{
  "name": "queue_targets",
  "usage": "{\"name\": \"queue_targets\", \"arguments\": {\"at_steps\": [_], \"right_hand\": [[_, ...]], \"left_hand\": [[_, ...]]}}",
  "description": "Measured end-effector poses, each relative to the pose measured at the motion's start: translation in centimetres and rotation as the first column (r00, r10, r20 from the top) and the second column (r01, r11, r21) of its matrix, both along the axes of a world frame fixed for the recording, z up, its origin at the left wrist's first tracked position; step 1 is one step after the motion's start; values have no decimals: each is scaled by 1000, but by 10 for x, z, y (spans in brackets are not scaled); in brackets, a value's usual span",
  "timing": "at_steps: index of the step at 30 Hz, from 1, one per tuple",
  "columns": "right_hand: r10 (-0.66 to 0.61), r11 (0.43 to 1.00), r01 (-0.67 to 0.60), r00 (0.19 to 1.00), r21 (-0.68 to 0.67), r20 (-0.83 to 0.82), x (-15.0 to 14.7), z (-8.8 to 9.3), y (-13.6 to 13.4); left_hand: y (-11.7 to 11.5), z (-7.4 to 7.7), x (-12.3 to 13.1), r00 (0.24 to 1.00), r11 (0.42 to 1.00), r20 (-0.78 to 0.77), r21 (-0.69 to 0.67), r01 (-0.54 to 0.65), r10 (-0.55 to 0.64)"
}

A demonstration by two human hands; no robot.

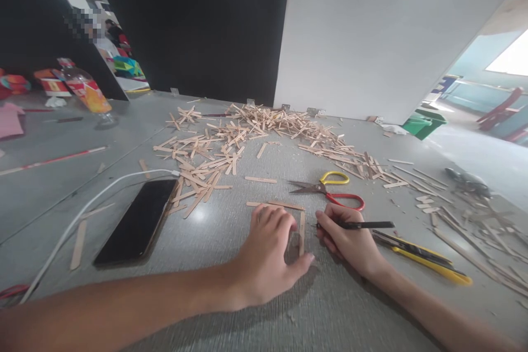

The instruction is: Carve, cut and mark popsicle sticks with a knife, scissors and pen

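Observation:
In front of me two craft sticks meet at a corner: an upper stick (284, 205) runs sideways and an upright stick (302, 231) points towards me. My left hand (268, 253) lies over them with fingers and thumb spread. Its thumb tip is at the upright stick's near end, and its fingertips are by the upper stick. My right hand (346, 239) is closed around a black pen (367, 225), just right of the upright stick. Scissors (322, 188) with one yellow and one red handle lie open beyond that hand. To its right rests a yellow-and-black cutter (424, 256).
A large heap of craft sticks (280, 121) spreads across the back. A phone (138, 223) with a white cable (88, 206) lies at left, before a drink bottle (86, 88). Cut wood strips (466, 236) litter the right. Black (193, 27) and white panels (363, 33) stand behind.

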State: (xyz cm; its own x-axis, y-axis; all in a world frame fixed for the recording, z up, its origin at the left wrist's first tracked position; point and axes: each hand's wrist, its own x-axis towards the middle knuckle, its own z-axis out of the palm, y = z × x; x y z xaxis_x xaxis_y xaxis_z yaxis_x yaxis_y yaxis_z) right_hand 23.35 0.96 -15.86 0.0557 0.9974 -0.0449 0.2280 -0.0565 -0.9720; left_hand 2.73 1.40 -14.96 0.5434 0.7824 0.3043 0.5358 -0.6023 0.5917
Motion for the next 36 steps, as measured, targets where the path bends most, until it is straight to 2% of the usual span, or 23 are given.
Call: {"name": "queue_targets", "arguments": {"at_steps": [9, 14, 18, 24, 32, 36], "right_hand": [[0, 1000, 0, 1000, 30, -13, 1, -1, -1], [-15, 999, 16, 1000, 51, -22, 0, -1, 1], [-34, 998, 37, 999, 57, -42, 0, -1, 0], [-57, 997, 60, 997, 52, -56, 1, -2, 0], [-51, 998, 53, 997, 45, -51, 1, -3, 0], [-34, 999, 35, 999, 41, -33, 1, -2, 0]], "left_hand": [[3, -7, 4, 991, 989, -119, 144, -39, 56], [2, -6, 2, 990, 989, -126, 140, -41, 58], [0, -7, 1, 988, 990, -156, 143, 11, 12], [-5, -9, 0, 948, 915, -311, 398, 70, 63], [-1, -10, 1, 963, 962, -259, 274, -4, 77], [0, -5, 1, 984, 979, -171, 189, 83, -51]]}}
